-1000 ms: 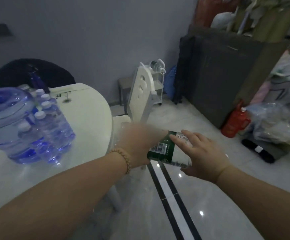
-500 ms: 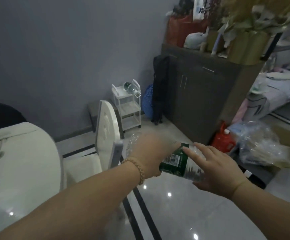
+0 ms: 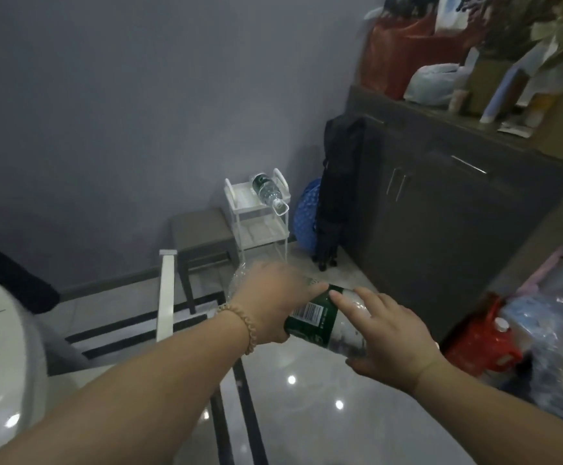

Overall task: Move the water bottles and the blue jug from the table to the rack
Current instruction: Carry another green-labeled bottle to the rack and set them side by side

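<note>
Rack (image 3: 244, 200) nearer, one bottle (image 3: 266, 191) atop.

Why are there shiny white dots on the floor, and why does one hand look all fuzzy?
Head view: the dots are glare from lights bouncing off the glossy grey tiled floor; head view: the left hand gripping the green-labelled clear plastic water bottle is smeared by motion blur, while the right hand on the same bottle looks sharper; the whole room looks dim.
</note>
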